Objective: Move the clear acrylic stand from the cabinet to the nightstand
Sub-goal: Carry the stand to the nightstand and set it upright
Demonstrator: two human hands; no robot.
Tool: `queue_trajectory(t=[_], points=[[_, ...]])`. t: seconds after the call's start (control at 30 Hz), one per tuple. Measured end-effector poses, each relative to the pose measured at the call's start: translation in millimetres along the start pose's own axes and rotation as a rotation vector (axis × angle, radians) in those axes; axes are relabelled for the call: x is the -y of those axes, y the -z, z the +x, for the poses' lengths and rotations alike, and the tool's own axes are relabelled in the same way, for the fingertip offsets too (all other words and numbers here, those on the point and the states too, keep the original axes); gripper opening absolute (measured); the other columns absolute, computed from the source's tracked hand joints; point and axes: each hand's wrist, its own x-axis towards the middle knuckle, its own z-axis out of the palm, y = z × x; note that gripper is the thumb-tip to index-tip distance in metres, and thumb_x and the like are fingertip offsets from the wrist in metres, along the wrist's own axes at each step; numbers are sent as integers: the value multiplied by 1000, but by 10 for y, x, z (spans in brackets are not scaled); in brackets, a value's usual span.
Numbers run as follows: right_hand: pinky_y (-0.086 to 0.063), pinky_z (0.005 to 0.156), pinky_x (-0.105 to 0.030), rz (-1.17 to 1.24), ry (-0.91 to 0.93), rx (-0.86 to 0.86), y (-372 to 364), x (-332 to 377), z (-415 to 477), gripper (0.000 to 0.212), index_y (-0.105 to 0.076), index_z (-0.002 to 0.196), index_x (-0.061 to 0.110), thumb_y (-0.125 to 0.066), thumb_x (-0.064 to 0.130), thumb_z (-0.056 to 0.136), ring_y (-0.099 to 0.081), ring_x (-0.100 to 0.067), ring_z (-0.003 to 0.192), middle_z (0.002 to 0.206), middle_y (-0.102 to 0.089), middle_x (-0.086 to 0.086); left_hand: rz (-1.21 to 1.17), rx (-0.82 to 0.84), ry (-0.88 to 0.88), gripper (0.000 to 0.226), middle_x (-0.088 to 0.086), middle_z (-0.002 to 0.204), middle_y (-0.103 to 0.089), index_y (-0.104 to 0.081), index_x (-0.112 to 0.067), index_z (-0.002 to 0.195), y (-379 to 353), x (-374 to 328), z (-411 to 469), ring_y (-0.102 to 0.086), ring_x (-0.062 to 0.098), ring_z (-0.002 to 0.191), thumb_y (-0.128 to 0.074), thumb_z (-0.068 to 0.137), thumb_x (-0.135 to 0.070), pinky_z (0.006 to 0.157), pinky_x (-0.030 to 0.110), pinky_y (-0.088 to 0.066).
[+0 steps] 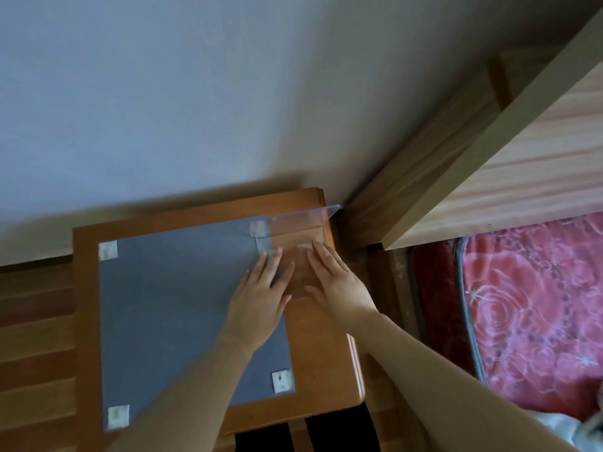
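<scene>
Both my hands are lying open and flat, left hand (261, 298) and right hand (336, 282) pressing on the clear acrylic stand (298, 236), which is sitting under my fingertips on the nightstand (319, 350), its upright lip beyond them.

The nightstand (321, 347) is glossy, smooth brown wood; its grey mat (169, 305) looks matt. The acrylic stand (293, 230) is clear, shiny plastic.

My left hand (261, 293) and right hand (332, 278) lie flat, palms down, side by side, fingers (321, 256) stretched toward twelve o'clock; both bare forearms reach in from five o'clock.
</scene>
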Motion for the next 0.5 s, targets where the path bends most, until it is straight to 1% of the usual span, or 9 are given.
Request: queue_trajectory(t=[0.03,0.13,0.27,0.33,0.4,0.5], points=[[-24,111,-35,-24,11,1,7,-3,14,64,-20,144,15,-52,30,91,-7,-17,143,156,-8,2,10,-11,-3,58,10,149,-32,-42,-18,135,-8,7,6,-32,31,135,-62,82,-32,98,49,-39],[-19,112,-36,-84,58,-21,39,-15,39,63,-25,142,11,-54,31,90,-9,-18,142,155,-13,-2,13,-43,-11,56,11,146,-37,-47,-17,131,-17,23,33,-36,31,132,-66,80,-30,99,45,-38],[-15,112,-33,-121,67,-12,77,-56,132,62,-23,143,13,-50,34,91,-3,-16,143,156,-9,0,7,-75,-6,56,11,144,-39,-49,-16,130,-9,32,105,-38,31,131,-67,79,-30,92,41,-47],[-14,113,-33,-132,69,-12,100,-72,200,62,-22,144,14,-48,35,92,-2,-15,143,156,-8,1,6,-90,-4,56,10,144,-41,-50,-16,130,12,59,154,-40,31,130,-67,79,-30,89,41,-48],[-13,113,-33,-145,68,-7,126,-83,256,62,-19,144,15,-46,36,93,-1,-15,143,156,-6,1,18,-89,-14,55,10,145,-39,-48,-17,131,37,91,213,-39,31,131,-65,81,-31,93,44,-46],[-12,114,-33,-164,64,3,154,-87,285,63,-15,145,17,-44,38,94,2,-14,143,157,-2,3,39,-81,-27,56,10,148,-33,-42,-18,135,56,127,254,-33,31,134,-61,84,-32,101,48,-38]])
